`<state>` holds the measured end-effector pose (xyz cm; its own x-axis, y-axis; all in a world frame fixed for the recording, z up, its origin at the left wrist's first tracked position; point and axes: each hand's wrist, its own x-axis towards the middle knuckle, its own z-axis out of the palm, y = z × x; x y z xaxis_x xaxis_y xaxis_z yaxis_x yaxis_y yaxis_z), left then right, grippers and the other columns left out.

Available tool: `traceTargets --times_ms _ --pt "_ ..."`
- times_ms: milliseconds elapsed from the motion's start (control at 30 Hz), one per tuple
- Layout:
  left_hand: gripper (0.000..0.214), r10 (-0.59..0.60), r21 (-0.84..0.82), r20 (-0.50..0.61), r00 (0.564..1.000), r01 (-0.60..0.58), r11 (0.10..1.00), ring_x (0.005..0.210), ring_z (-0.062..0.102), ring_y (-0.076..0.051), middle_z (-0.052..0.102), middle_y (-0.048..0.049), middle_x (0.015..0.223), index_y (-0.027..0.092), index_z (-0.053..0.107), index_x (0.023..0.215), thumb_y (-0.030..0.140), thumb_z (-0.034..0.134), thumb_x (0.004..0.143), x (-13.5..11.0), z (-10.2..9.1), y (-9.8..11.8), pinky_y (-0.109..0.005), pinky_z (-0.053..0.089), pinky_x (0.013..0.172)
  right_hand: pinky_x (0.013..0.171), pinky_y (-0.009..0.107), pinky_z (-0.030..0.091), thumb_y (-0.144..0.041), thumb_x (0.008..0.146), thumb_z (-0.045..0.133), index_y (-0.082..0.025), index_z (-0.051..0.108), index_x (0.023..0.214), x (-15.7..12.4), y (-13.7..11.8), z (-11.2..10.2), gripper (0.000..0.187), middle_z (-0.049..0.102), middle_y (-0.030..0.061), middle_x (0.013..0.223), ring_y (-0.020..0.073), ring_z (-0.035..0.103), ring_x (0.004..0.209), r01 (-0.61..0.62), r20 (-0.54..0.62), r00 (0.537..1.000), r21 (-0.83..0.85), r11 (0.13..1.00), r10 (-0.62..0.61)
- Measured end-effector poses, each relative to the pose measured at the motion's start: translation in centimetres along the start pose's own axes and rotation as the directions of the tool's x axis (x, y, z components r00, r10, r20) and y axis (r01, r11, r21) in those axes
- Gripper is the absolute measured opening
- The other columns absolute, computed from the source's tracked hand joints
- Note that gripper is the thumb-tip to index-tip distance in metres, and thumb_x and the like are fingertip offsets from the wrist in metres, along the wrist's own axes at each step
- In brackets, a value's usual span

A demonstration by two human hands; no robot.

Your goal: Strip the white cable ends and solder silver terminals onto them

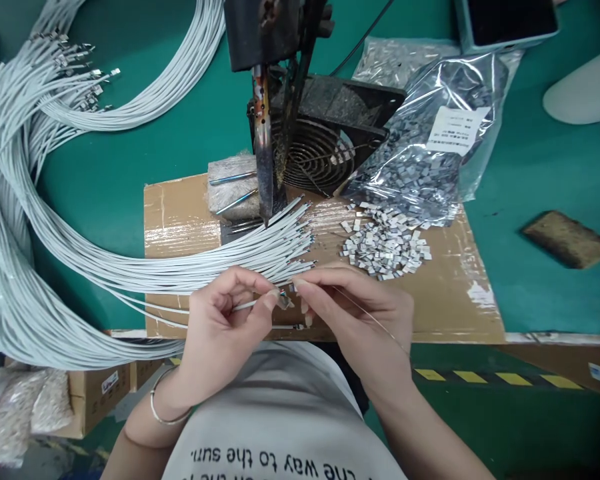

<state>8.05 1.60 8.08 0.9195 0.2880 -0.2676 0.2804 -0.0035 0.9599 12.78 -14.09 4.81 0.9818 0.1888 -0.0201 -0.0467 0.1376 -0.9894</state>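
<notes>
Close together at the front edge of the cardboard, my two hands meet fingertip to fingertip. My left hand (225, 333) pinches a white cable (244, 306) near its end, thumb against index finger. In my right hand (367, 313), thumb and index finger pinch a tiny metal piece (292, 288) beside the cable end; whether the two touch I cannot tell. A thin wire (373, 319), which looks like solder, runs across the right palm. Just behind the hands lies a bundle of white cables (180, 272) with bare ends. Another cable end with a metal tip (297, 327) lies below the fingers.
A soldering iron (264, 153) points down above the cables, before a black fan (320, 153). Loose metal connector pieces (387, 243) are heaped at right, by a plastic bag (430, 153) of more. A wrapped block (233, 187), cardboard (450, 287) and brown sponge (567, 239) lie around.
</notes>
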Motion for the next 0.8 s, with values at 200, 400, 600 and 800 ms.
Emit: traceTargets --times_ms 200,400,600,800 --pt "0.014 -0.013 -0.017 -0.011 1.0 0.013 1.0 0.074 0.074 -0.014 0.081 -0.0024 0.085 0.022 0.075 0.079 0.009 0.079 0.083 0.15 0.14 0.33 -0.019 0.056 0.061 0.052 0.022 0.053 -0.011 0.089 0.078 -0.026 0.085 0.087 0.55 -0.21 -0.05 0.017 0.076 0.0004 0.079 0.0123 0.067 0.064 0.026 0.045 0.999 0.009 1.0 -0.026" --pt "0.014 -0.011 -0.016 -0.005 1.0 0.011 1.0 0.059 0.062 -0.008 0.079 -0.0025 0.085 0.02 0.073 0.077 0.008 0.077 0.083 0.29 0.06 0.19 -0.014 0.04 0.045 0.049 0.022 0.053 -0.01 0.087 0.078 -0.027 0.086 0.086 0.62 -0.13 -0.17 0.019 0.076 0.001 0.078 0.0127 0.067 0.062 0.004 0.072 0.997 0.027 1.0 -0.006" --pt "0.014 -0.015 0.014 -0.009 1.0 0.016 1.0 0.053 0.049 -0.007 0.077 -0.003 0.084 0.02 0.072 0.076 0.01 0.077 0.083 0.43 -0.04 0.08 -0.017 0.028 0.042 0.046 0.021 0.05 -0.012 0.087 0.079 -0.028 0.088 0.089 0.69 -0.1 -0.3 0.018 0.077 0.0021 0.079 0.0126 0.065 0.06 -0.034 0.087 0.996 0.024 0.999 0.032" --pt "0.014 -0.005 -0.01 0.0 1.0 0.005 1.0 0.059 0.058 -0.008 0.078 -0.0028 0.087 0.021 0.073 0.077 0.009 0.077 0.084 0.44 0.03 0.01 -0.016 0.035 0.046 0.048 0.021 0.052 -0.01 0.087 0.079 -0.032 0.089 0.092 0.7 -0.04 -0.46 0.024 0.078 0.0009 0.081 0.0121 0.066 0.062 -0.02 0.102 0.995 0.022 1.0 0.018"
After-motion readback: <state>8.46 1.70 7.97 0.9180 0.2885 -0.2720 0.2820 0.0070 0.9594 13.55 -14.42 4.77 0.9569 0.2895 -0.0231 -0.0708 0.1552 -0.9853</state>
